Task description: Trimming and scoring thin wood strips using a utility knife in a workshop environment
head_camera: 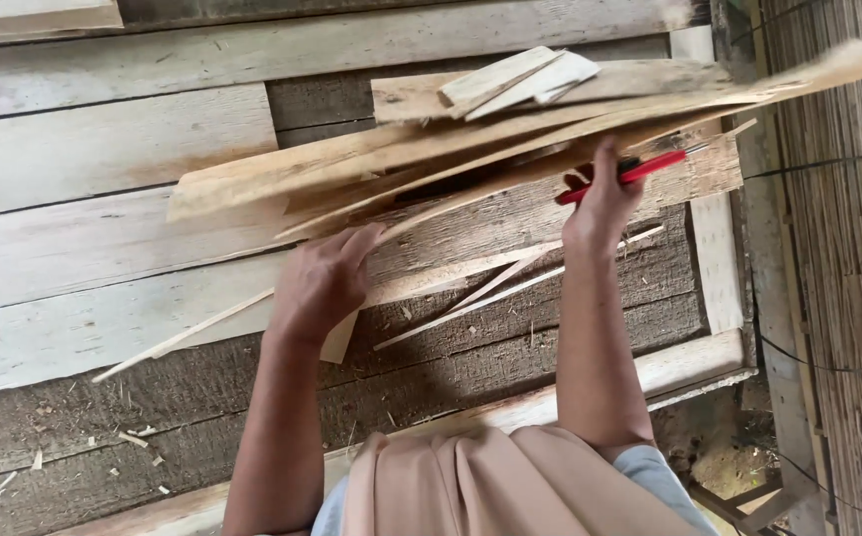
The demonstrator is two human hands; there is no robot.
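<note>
A bundle of long thin wood slats [451, 154] is held up over a plank floor, slanting from lower left to upper right. My left hand [324, 283] grips the bundle from underneath near its left part. My right hand [601, 203] holds the slats further right, together with a red-handled tool [629, 174] pressed against the wood. Two short pale wood pieces [520, 81] lie on top of the bundle.
Weathered floor planks [103, 248] run across the view, with loose thin strips [490, 288] and chips lying on them. A woven reed wall [838, 248] stands at the right. The floor edge [689, 367] drops off at the lower right.
</note>
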